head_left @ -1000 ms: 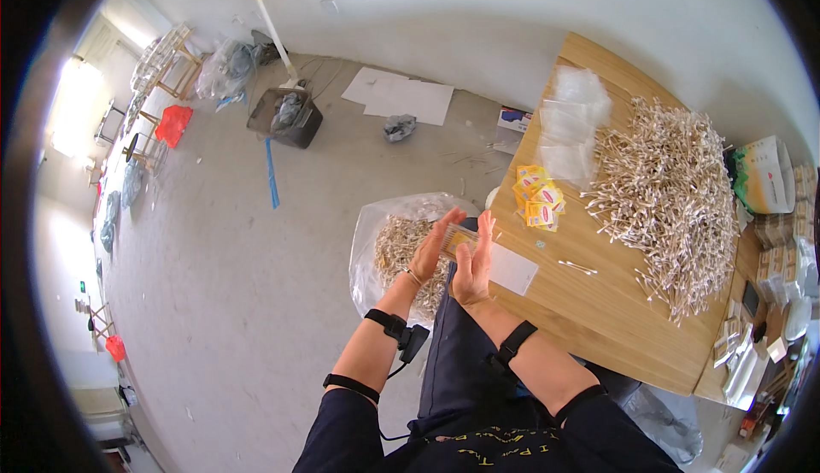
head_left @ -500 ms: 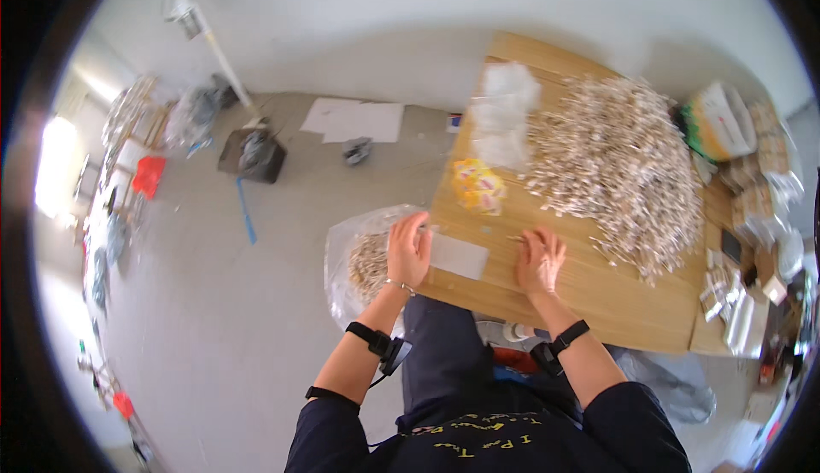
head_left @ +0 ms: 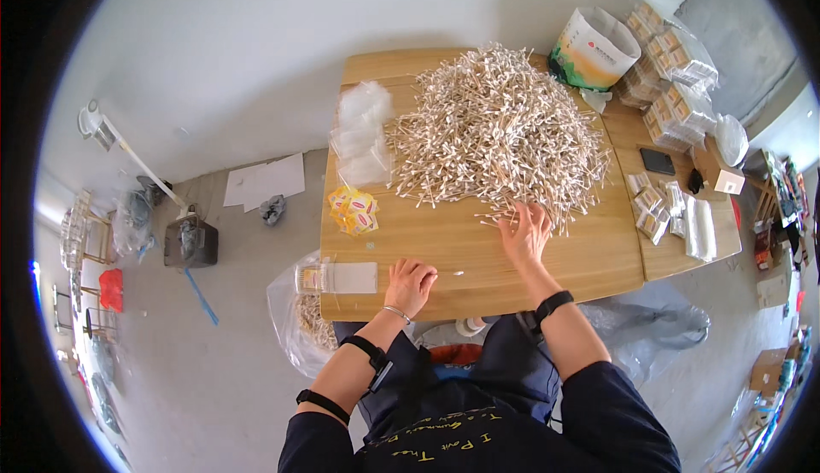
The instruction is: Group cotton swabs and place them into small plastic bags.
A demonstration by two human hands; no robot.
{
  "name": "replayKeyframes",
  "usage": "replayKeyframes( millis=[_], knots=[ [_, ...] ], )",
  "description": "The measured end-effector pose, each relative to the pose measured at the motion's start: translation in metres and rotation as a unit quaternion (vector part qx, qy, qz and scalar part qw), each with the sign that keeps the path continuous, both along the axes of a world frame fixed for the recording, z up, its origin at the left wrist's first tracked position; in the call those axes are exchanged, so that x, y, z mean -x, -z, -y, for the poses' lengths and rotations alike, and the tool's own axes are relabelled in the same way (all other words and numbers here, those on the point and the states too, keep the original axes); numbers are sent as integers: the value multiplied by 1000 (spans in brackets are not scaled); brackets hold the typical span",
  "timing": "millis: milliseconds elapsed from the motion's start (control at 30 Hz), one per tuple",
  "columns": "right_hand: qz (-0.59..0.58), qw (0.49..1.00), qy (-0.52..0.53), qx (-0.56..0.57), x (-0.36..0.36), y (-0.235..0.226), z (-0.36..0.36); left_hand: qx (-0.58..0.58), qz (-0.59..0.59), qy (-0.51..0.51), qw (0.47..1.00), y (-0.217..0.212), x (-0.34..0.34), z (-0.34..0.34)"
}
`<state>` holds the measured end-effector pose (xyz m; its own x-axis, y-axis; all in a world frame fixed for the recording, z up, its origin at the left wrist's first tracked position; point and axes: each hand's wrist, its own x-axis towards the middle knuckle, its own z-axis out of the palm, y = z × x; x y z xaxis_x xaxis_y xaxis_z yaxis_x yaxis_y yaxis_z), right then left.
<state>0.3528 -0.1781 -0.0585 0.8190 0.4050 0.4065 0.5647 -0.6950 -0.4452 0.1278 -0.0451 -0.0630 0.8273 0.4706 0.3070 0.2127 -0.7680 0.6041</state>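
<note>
The right hand (head_left: pixel 525 232), fingers spread and holding nothing, now reaches into the near edge of the heap of cotton swabs (head_left: pixel 500 127); half a second ago it lay flat short of it. The left hand (head_left: pixel 411 283), loosely curled and empty, has moved right of the flat clear packet (head_left: pixel 337 277) on the wooden bench (head_left: pixel 598 255).

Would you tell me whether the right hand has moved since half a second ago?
Yes: the right hand has moved up the table to the swab pile's edge.

Big loose heap of cotton swabs (head_left: pixel 500 127) on wooden table.
</note>
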Motion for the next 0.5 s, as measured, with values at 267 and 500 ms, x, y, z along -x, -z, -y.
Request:
replayKeyframes(
  millis=[267, 500],
  knots=[
    [-85, 984, -135, 75, 64, -5, -27, -12, -9, -6, 1000, 0, 3, 0],
    [-42, 949, -307, 60, 78, -1, -14, -34, 11, -8, 999, -3, 2, -2]
  ],
)
